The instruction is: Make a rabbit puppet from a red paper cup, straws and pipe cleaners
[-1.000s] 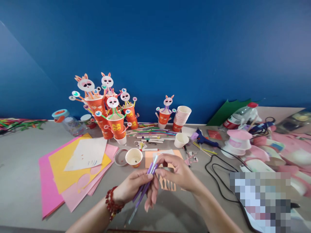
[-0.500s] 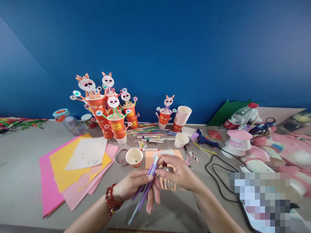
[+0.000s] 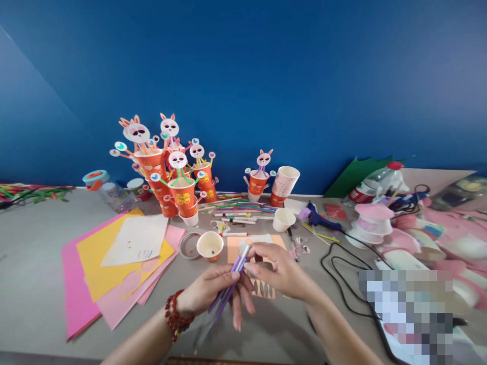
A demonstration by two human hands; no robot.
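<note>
A small bundle of thin purple and pale blue sticks point(image 3: 228, 289) slants between my hands in front of me, its lower end blurred. My left hand point(image 3: 216, 286) grips the bundle between thumb and fingers, with the lower fingers spread. At the upper end, my right hand point(image 3: 272, 266) pinches the pale stick with thumb and index finger. Under the hands lies an orange sheet point(image 3: 279, 243) with several dark leaf-like shapes. An open paper cup point(image 3: 210, 247) stands just beyond my left hand.
Red cups with rabbit faces point(image 3: 182, 195) stand stacked at the back left. Near the wall are stacked paper cups point(image 3: 286, 180). A blue glue gun point(image 3: 321, 218) trails a black cable on the right. Coloured paper sheets point(image 3: 89, 276) lie left; pink-and-white pieces point(image 3: 456, 243) crowd the right.
The pale stick's lower end has shifted slightly down and left and is blurred. Both hands keep their grip in nearly the same place.
</note>
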